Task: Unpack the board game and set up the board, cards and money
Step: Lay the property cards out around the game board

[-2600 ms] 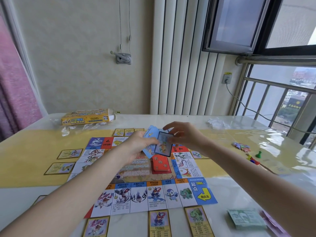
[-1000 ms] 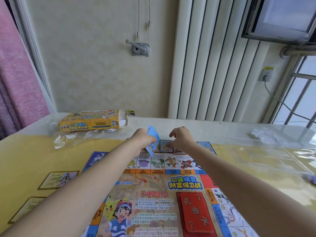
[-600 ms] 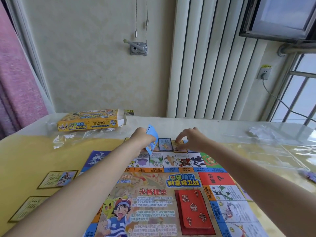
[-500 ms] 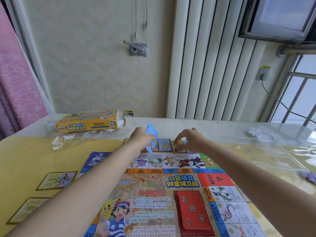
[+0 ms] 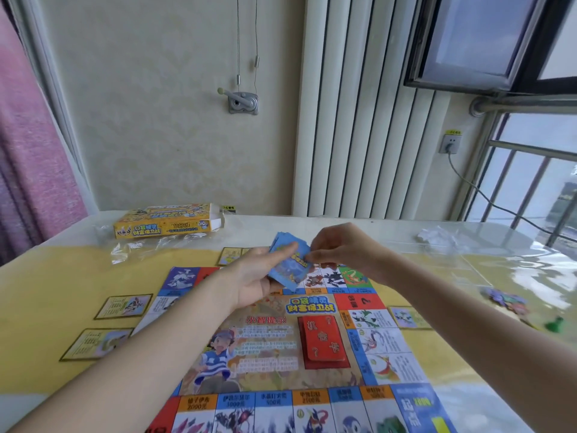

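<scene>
A stack of blue-backed cards (image 5: 288, 265) sits in the left hand (image 5: 259, 278), fingers curled under it and thumb lying across the top, held above the far part of the game board (image 5: 281, 335). The right hand (image 5: 340, 250) meets the stack from the right, thumb and forefinger pinching the right edge of the top card.

The board lies flat and unfolded on the table (image 5: 56, 276), its near edge running out of the bottom of the view. A red card deck (image 5: 323, 342) rests on a red rectangle right of the board's centre. Yellow-bordered property cards lie on the table just off the board's edges: two beyond the left edge (image 5: 123, 306) (image 5: 93, 342), one beyond the right edge (image 5: 406, 317), and one at the far edge (image 5: 231, 256), partly hidden by the left hand.

Far left, the yellow game box (image 5: 168, 225) lies on its side with its right end flap open, crumpled clear wrapping (image 5: 137, 248) just near of it. At the right lie a blurred cluster of coloured pieces (image 5: 505, 301) and a green pawn (image 5: 554, 325). More crumpled plastic (image 5: 437, 235) sits far right. Bare tabletop stretches between the board's left-hand cards and the table's left edge.
</scene>
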Demonstrator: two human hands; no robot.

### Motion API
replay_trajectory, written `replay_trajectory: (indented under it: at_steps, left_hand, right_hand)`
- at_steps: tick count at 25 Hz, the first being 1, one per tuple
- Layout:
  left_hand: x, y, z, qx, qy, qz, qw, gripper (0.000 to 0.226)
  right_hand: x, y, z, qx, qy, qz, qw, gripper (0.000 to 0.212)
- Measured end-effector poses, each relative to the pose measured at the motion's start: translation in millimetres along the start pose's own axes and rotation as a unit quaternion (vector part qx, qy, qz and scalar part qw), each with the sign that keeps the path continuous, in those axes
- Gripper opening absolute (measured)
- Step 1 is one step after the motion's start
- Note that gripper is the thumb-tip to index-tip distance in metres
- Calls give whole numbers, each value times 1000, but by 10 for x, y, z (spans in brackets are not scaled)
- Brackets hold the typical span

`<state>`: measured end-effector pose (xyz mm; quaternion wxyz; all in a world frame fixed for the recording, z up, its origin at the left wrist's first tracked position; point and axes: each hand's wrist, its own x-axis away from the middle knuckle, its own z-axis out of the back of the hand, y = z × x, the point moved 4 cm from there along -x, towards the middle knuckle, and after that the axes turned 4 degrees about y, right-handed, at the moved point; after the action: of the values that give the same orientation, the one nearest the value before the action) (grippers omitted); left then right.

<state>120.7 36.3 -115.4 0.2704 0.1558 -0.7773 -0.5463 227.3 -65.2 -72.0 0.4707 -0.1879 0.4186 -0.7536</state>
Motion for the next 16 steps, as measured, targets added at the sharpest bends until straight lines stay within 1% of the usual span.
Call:
replay_trajectory:
  at_steps: [2,4,5,6,7,8,9,10,11,12,13,14,16]
  left_hand:
    - [154,-21,-65,-16,-7,4,1000,21]
    - [278,-31,-101,-38,22,1,999,22]
    - [326,-40,-106,-38,43,1,998,25]
    - [365,-61,-115,-31,56,8,998,29]
    - [416,-74,-156,-10,53,19,998,30]
    - [471,-81,-206,18,44,29,998,26]
    - [539,-78,-269,42,34,33,998,21]
    - [579,-80,-317,46,27,31,998,18]
    - [607,-82,-354,31,23,22,999,14]
    - [627,-87,-375,8,21,11,1000,10]
    - [659,-86,-379,-14,22,1,1000,7]
    - [688,-80,-375,-36,24,-6,999,9]
    - [728,-64,-355,-73,27,-11,997,25]
  right_hand:
    - [191,3,91,13,49,-12,999,11]
    - [360,-15,245,-25,143,-14,989,14]
    - [452,-56,317,-28,194,6,981,15]
    - [547,-114,367,14,236,50,970,13]
    - [649,-178,378,102,249,111,957,10]
    - [758,-235,321,205,226,190,933,5]
    - [867,-264,213,302,182,272,895,3]
    - [943,-223,103,375,136,324,858,5]
    - [1011,-178,40,410,102,349,836,9]
    - [1047,-134,36,409,82,351,838,10]
    - [1072,-126,68,383,75,339,856,10]
    - [1091,-150,128,333,90,312,885,10]
    - [1095,-184,306,206,166,225,938,12]
